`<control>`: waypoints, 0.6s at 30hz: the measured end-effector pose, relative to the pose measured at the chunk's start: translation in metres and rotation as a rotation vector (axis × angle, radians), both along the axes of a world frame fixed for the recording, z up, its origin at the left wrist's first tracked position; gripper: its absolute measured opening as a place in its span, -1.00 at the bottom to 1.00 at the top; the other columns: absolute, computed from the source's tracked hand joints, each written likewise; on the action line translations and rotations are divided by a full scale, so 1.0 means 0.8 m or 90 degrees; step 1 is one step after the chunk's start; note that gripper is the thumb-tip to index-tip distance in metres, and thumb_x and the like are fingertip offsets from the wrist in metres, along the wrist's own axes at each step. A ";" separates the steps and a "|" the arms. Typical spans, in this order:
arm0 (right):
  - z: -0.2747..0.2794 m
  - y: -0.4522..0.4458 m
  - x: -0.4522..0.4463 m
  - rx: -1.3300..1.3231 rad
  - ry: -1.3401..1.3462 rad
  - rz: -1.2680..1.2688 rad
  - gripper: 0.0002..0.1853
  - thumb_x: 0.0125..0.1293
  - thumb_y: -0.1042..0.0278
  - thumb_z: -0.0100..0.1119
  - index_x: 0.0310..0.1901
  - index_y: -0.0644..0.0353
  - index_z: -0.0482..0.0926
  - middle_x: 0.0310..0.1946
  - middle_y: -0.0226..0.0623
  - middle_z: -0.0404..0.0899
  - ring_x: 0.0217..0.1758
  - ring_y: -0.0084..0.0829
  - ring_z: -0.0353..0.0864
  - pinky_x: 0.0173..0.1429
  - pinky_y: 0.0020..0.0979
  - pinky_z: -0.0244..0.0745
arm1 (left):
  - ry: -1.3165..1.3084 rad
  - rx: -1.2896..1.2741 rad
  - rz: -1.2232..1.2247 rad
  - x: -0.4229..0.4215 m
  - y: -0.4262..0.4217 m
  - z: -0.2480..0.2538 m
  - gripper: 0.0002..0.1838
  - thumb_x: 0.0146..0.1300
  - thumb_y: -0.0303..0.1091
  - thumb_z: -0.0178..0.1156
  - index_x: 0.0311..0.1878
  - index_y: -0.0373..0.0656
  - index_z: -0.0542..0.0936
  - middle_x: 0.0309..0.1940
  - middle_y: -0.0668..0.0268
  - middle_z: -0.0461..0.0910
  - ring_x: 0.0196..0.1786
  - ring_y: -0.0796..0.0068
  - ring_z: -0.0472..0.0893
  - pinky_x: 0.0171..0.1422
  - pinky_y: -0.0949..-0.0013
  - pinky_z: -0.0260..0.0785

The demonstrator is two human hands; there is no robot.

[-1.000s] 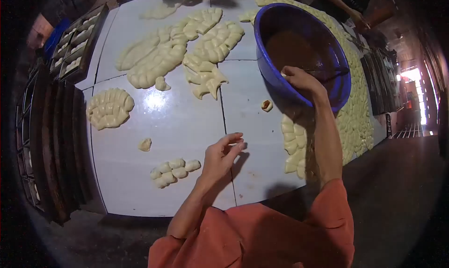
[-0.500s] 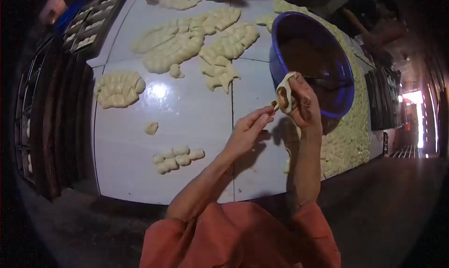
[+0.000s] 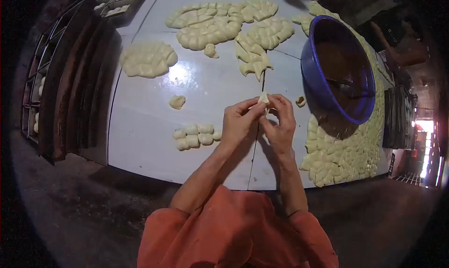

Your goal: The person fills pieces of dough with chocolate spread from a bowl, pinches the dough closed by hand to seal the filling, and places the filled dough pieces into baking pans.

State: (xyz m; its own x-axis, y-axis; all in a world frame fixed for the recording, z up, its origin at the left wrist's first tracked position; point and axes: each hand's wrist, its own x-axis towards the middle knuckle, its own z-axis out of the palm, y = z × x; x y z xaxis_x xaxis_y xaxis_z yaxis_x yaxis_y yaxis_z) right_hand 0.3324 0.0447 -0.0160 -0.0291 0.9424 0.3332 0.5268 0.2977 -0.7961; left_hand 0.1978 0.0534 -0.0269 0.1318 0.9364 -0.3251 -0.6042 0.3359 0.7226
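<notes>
My left hand (image 3: 239, 123) and my right hand (image 3: 281, 125) meet over the table's near middle, both closed, pinching one small piece of pale dough (image 3: 264, 99) between their fingertips. To the left of my left hand lies a cluster of rounded dough pieces (image 3: 196, 136). A small open dough piece with brown filling (image 3: 300, 102) sits just right of my right hand. Beyond it, a large blue basin (image 3: 322, 88) holds brown filling, with a dark utensil in it.
Pale dough sheets (image 3: 210, 31) lie toward the back, another (image 3: 148, 58) at the left, and a small scrap (image 3: 177, 102) nearer me. A wide spread of dough pieces (image 3: 341, 151) surrounds the basin's right side. Wooden trays (image 3: 70, 80) stand at the left edge. A person's arm shows at upper right.
My right hand has left the basin and joined my left hand. The dough, earlier open around brown filling, is now gathered between both hands. The view has shifted.
</notes>
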 end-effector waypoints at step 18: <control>-0.014 0.011 -0.006 0.099 -0.031 -0.035 -0.84 0.30 0.41 0.35 -0.10 0.18 0.72 -0.20 -0.22 0.65 -0.12 -0.22 0.60 0.00 -0.28 0.48 | 0.188 0.079 0.058 -0.009 0.004 0.009 -0.64 0.35 -0.25 0.38 0.05 -0.36 0.70 -0.23 0.30 0.73 -0.20 0.60 0.66 -0.04 0.48 0.53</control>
State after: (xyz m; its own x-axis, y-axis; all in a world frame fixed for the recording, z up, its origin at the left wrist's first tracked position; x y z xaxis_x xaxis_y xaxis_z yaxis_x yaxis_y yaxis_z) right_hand 0.3277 0.0538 -0.0274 0.0007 0.8799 0.4752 0.5826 0.3859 -0.7153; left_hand 0.1903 0.0564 -0.0198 -0.0379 0.9749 -0.2195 -0.3859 0.1883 0.9031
